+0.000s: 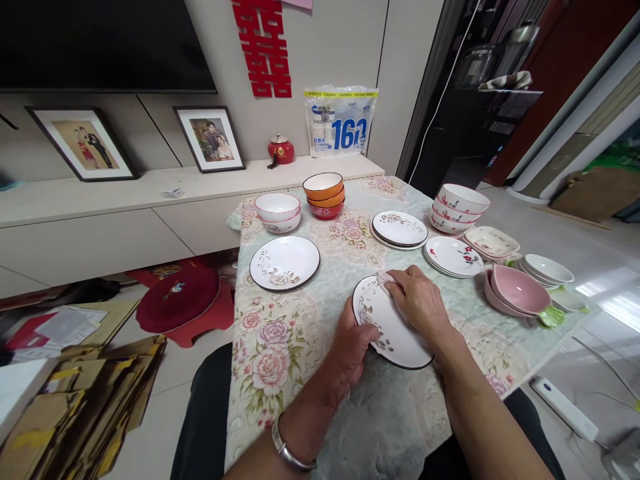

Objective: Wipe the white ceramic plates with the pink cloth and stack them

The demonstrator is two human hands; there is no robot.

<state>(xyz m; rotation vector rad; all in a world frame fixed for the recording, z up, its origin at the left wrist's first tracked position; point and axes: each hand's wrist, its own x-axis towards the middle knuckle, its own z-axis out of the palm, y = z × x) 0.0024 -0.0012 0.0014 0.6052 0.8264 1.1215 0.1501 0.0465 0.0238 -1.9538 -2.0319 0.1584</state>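
A white plate [395,333] with a dark rim and brown floral print is tilted above the tablecloth in front of me. My left hand [353,340] grips its left edge, thumb lying on the face. Pressed between the fingers of my right hand [417,300] is a small white tissue [384,277], which touches the plate's upper rim. A matching plate [285,263] lies flat to the left. Further back sits a stack of similar plates [400,228]. To the right of it are smaller plates with red flowers [454,257].
White bowls [277,208] and orange bowls [324,187] are stacked at the back. White floral bowls [457,207], square dishes [493,241] and pink bowls [520,290] line the right side. A red stool [177,300] and flattened cardboard [85,393] are on the floor at left.
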